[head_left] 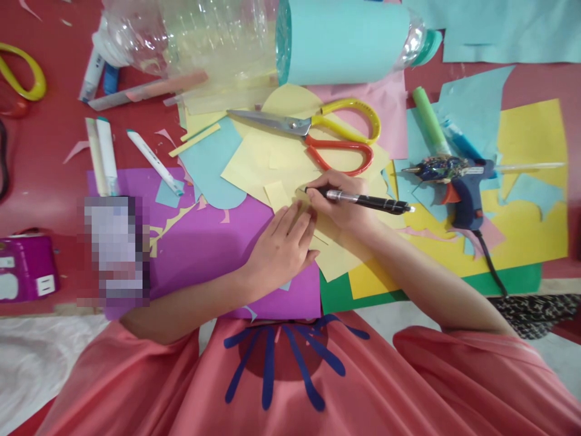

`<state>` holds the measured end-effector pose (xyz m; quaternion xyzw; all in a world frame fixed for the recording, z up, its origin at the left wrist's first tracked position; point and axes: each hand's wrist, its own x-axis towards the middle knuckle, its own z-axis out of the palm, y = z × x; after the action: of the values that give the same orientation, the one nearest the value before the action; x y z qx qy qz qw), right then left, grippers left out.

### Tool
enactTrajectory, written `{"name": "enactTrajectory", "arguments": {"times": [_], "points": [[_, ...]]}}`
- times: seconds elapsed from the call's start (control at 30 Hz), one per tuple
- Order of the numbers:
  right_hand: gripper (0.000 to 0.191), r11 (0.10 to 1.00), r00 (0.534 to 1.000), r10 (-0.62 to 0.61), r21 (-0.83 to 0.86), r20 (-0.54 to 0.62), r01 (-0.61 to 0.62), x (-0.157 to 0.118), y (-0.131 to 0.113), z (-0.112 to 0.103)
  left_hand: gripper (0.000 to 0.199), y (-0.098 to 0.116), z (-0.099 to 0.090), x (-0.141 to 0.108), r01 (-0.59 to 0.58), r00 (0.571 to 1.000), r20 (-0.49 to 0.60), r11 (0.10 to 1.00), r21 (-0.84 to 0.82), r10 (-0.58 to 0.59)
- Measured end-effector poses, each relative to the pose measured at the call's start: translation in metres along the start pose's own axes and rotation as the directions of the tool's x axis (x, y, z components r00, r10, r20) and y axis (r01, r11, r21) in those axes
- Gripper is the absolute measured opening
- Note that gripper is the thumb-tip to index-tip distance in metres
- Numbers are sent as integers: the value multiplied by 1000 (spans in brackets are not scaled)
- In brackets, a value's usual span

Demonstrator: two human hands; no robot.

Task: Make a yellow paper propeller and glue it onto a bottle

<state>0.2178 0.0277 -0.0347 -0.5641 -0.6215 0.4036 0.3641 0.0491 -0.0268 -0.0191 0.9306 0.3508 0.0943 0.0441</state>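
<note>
A black and silver pen [370, 201] is gripped in my right hand [342, 203], its tip down on pale yellow paper [254, 166]. Flat on the same paper lies my left hand [285, 245], fingers stretched out, their tips close to the pen's point. By those fingertips is a small pale yellow paper piece [276, 195]. Just beyond my hands rest scissors [297, 126] with one yellow and one red handle, blades pointing left. A light blue rounded paper cutout [215, 166] lies left of the yellow paper. Purple paper [204, 254] spreads beneath my left forearm.
A bottle wrapped in light blue paper [345, 42] and a clear plastic bottle [181, 36] lie at the back. On the right, a glue gun [467, 188] with a trailing cord sits on yellow paper [531, 224]. Markers [154, 160] and a blurred phone [115, 248] are on the left.
</note>
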Motion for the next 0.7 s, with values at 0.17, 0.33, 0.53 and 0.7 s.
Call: {"name": "enactTrajectory", "arguments": {"times": [0.17, 0.33, 0.53, 0.7], "points": [[6, 1000, 1000, 10, -25, 4, -10, -1, 1, -1, 51, 0, -1, 0, -2, 1000, -28, 1000, 28, 3], [8, 998, 996, -19, -57, -83, 14, -1, 0, -4, 51, 0, 1, 0, 2, 1000, -21, 1000, 20, -2], [4, 998, 999, 35, -49, -42, -37, -1, -3, -1, 51, 0, 2, -1, 6, 999, -33, 1000, 28, -5], [7, 995, 995, 5, -94, -104, -14, -1, -2, -4, 51, 0, 1, 0, -3, 1000, -22, 1000, 4, 4]]}}
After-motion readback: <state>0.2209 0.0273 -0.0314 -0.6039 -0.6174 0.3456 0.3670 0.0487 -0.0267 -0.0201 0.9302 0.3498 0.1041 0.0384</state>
